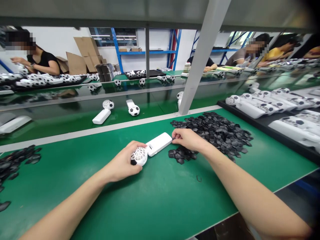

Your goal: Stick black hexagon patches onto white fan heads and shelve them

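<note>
A white hand-held fan with a football-shaped head lies on the green mat. My left hand grips its round white head. My right hand is at the far end of the fan's handle, fingers pinched together beside a heap of small black pieces; whether a piece sits between the fingertips I cannot tell. A smaller cluster of black pieces lies just under my right wrist.
More black pieces lie at the left edge. A black tray of finished white fans stands at the right. A grey post rises behind the heap. Loose fans lie on the belt beyond; other people work at the far side.
</note>
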Action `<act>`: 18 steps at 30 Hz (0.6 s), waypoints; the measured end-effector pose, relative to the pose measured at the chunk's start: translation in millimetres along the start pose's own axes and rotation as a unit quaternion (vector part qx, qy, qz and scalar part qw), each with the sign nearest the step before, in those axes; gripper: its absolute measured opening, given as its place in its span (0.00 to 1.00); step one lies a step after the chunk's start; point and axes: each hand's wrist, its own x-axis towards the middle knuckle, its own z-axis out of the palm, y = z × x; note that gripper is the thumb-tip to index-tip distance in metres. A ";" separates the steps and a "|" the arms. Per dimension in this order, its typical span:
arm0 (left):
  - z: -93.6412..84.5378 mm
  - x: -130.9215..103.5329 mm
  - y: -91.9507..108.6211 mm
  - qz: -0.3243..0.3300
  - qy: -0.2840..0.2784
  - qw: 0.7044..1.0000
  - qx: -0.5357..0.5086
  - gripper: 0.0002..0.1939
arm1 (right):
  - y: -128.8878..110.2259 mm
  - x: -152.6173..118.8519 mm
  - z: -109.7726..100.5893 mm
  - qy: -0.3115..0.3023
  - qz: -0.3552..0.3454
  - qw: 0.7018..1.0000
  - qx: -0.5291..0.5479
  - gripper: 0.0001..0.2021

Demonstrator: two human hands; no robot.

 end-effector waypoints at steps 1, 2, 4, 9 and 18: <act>-2.0 0.9 -1.1 0.007 -0.005 1.000 -0.006 0.28 | -2.1 -1.9 -3.5 0.017 -0.009 1.000 0.016 0.03; -3.8 1.6 -2.1 0.013 -0.011 1.000 -0.011 0.28 | -5.5 -4.2 -6.4 0.041 -0.027 0.998 0.037 0.05; -6.3 2.4 -3.2 0.024 -0.022 0.999 -0.016 0.28 | -16.0 -9.7 -8.5 0.084 -0.092 0.988 0.086 0.07; -5.5 1.8 -5.1 0.047 -0.025 0.999 -0.011 0.27 | -49.2 -25.0 9.0 0.048 -0.229 0.962 0.139 0.06; -0.8 0.6 -1.0 0.062 -0.018 0.998 -0.025 0.25 | -59.4 -29.4 36.6 -0.001 -0.342 0.933 0.112 0.08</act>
